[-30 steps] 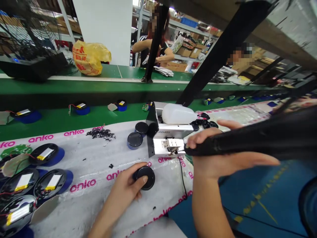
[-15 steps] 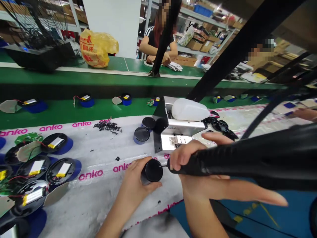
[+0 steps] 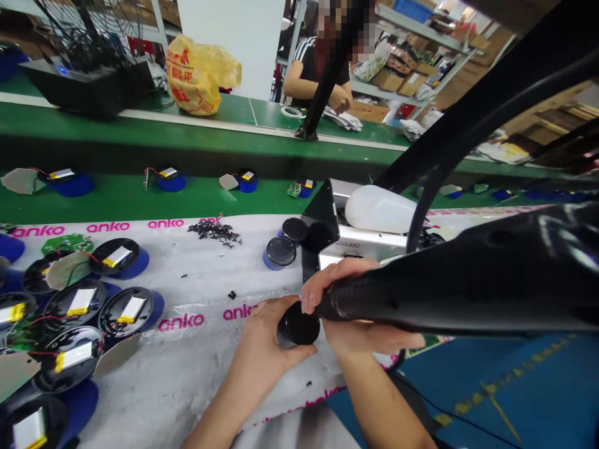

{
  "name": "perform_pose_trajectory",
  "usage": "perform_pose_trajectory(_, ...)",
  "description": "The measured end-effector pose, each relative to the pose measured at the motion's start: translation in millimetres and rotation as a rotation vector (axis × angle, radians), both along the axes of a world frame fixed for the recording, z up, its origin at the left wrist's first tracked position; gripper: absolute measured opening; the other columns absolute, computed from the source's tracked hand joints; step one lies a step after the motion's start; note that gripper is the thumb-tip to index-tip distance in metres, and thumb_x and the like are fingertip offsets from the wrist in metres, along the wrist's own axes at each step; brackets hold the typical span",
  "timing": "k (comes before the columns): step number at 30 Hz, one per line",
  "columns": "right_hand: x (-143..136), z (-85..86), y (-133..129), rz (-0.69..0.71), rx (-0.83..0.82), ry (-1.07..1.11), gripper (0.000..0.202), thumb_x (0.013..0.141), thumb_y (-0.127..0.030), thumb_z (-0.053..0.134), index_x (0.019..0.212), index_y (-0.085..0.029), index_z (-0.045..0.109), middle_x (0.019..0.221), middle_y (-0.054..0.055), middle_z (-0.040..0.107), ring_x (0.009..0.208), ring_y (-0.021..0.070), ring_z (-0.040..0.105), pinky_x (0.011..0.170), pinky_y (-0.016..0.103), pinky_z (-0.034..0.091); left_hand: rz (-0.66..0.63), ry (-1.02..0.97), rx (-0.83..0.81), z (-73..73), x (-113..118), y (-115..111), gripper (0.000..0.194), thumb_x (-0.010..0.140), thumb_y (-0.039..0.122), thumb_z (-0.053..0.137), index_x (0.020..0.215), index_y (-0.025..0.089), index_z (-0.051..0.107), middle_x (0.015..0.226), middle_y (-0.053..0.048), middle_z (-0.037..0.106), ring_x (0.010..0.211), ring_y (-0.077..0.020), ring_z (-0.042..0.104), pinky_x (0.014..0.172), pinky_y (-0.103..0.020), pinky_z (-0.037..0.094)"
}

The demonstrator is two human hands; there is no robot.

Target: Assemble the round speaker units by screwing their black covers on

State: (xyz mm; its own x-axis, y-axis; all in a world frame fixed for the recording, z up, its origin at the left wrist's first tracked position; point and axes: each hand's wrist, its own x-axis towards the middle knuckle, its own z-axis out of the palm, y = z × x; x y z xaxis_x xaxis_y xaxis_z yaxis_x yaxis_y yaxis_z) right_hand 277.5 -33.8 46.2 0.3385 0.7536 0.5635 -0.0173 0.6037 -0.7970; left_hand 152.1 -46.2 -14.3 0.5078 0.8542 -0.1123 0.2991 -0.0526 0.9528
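Puck [image 3: 303,327], black-topped, sits over the anko-printed sheet [image 3: 196,374], my left hand [image 3: 264,342] gripping around its side and my right hand [image 3: 349,337] clasping the black tool [image 3: 449,284] close beside it, contact hidden so I can't tell, silver box [image 3: 367,238] beyond.

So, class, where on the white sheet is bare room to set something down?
White sheet between the battery-topped units and left forearm; also between black scraps and left hand, though loose bits lie there. Crowded: the sheet's left end, and beside the silver machine, where two round units stand.
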Motion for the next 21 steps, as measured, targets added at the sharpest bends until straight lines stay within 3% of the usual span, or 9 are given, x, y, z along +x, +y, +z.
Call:
perform_pose_trajectory(7, -2.5, -6.2, -1.4, -0.066, -0.038, 0.052, 0.064, 0.073, -0.088, 0.055, 0.077, -0.024, 0.065, 0.049, -0.002, 0.06, 0.032, 0.0168, 0.049, 0.03, 0.029, 0.037, -0.004, 0.033, -0.019, 7.1, -0.3, 2.0, 0.051, 0.065, 0.018, 0.084, 0.115, 0.025, 0.073, 0.111, -0.006, 0.077, 0.106, -0.0353, 0.067, 0.095, -0.049, 0.049)
perform_pose_trajectory(10, -7.5, -16.5, -3.6, -0.14, -0.057, 0.064, 0.063, 0.071, -0.086, 0.06, 0.087, -0.026, 0.064, 0.054, -0.003, 0.062, 0.036, 0.0164, 0.05, 0.033, 0.029, 0.039, -0.008, 0.016, -0.034, 5.3, -0.2, 1.5, 0.05, 0.065, 0.015, 0.08, 0.114, 0.024, 0.073, 0.112, -0.006, 0.076, 0.106, -0.0349, 0.067, 0.097, -0.05, 0.049)
perform_pose_trajectory(12, -9.7, -18.8, -4.7, -0.177, -0.085, 0.06, 0.063, 0.076, -0.085, 0.056, 0.096, -0.026, 0.061, 0.056, -0.003, 0.062, 0.039, 0.0158, 0.051, 0.037, 0.028, 0.04, -0.009, -0.005, -0.048, 2.0, 0.0, 0.2, 0.054, 0.065, 0.015, 0.08, 0.118, 0.024, 0.071, 0.116, -0.007, 0.075, 0.109, -0.035, 0.066, 0.1, -0.051, 0.048)
perform_pose_trajectory(17, 8.8, 5.9, -6.0, -0.16, -0.156, 0.118, 0.062, 0.083, -0.082, 0.05, 0.105, -0.024, 0.056, 0.058, -0.004, 0.059, 0.039, 0.0146, 0.05, 0.036, 0.026, 0.041, 0.003, -0.022, -0.007, -5.6, -5.2, -3.1, 0.06, 0.07, 0.022, 0.081, 0.128, 0.026, 0.067, 0.131, -0.011, 0.061, 0.126, -0.0355, 0.057, 0.111, -0.055, 0.041)
perform_pose_trajectory(21, 45.4, 28.3, -3.7, -0.487, 0.058, 0.057, 0.056, 0.079, -0.078, 0.06, 0.096, -0.025, 0.06, 0.055, -0.004, 0.059, 0.037, 0.016, 0.05, 0.036, 0.028, 0.039, -0.139, -0.105, -0.069, -8.8, -15.7, -6.9, 0.062, 0.09, 0.024, 0.063, 0.149, 0.035, 0.046, 0.149, -0.008, 0.051, 0.141, -0.0307, 0.046, 0.121, -0.053, 0.03)
